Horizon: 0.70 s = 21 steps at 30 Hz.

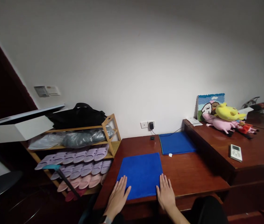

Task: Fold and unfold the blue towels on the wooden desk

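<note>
A blue cloth lies spread out flat on the brown wooden desk. My left hand rests flat at its lower left corner, fingers stretched out and the thumb over the cloth. At the right edge of the same cloth, my right hand lies flat, fingers extended and partly on the wood. Neither hand grips anything. Farther back on the desk, a second blue cloth lies folded, with a small white tag at its front edge.
To the left stands a shoe rack with several slippers and a black bag on top. A higher desk section on the right bears plush toys and a white remote control. A black plug sits in the wall socket.
</note>
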Each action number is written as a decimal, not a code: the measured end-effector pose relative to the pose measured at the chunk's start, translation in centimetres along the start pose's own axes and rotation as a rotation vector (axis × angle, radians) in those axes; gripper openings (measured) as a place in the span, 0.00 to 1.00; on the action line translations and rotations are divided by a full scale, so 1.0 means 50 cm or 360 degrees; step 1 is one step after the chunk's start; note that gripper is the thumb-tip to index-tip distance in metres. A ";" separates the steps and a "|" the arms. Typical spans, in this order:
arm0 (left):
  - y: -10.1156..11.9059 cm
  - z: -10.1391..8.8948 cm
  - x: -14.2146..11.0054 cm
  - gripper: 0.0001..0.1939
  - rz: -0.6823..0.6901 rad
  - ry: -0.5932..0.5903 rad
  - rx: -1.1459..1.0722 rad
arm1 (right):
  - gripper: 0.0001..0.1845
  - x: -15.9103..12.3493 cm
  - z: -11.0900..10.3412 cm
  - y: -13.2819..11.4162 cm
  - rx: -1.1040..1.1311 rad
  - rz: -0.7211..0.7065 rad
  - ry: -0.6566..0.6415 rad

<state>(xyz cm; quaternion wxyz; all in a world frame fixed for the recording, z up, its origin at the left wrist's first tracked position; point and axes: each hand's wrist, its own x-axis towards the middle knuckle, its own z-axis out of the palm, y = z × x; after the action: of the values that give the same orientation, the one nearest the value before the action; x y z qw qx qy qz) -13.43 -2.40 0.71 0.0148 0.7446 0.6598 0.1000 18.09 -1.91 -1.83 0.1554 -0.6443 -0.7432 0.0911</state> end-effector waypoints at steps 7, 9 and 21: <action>0.273 0.053 0.075 0.33 0.0581 -0.0039 -0.0136 | 0.35 -0.002 0.010 0.005 0.0022 -0.0030 0.0035; 0.321 0.080 0.085 0.33 0.0636 -0.0072 -0.0145 | 0.34 -0.002 0.015 0.010 0.0032 -0.0082 0.0041; 0.077 0.023 -0.035 0.34 0.0218 -0.0123 -0.0011 | 0.36 -0.007 0.001 0.001 0.0011 0.0001 0.0034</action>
<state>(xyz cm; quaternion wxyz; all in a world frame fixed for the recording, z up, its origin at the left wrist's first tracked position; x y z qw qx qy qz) -9.64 -4.50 -0.06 0.0359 0.7913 0.6059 0.0741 18.17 -2.25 -1.92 0.1656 -0.6449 -0.7410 0.0868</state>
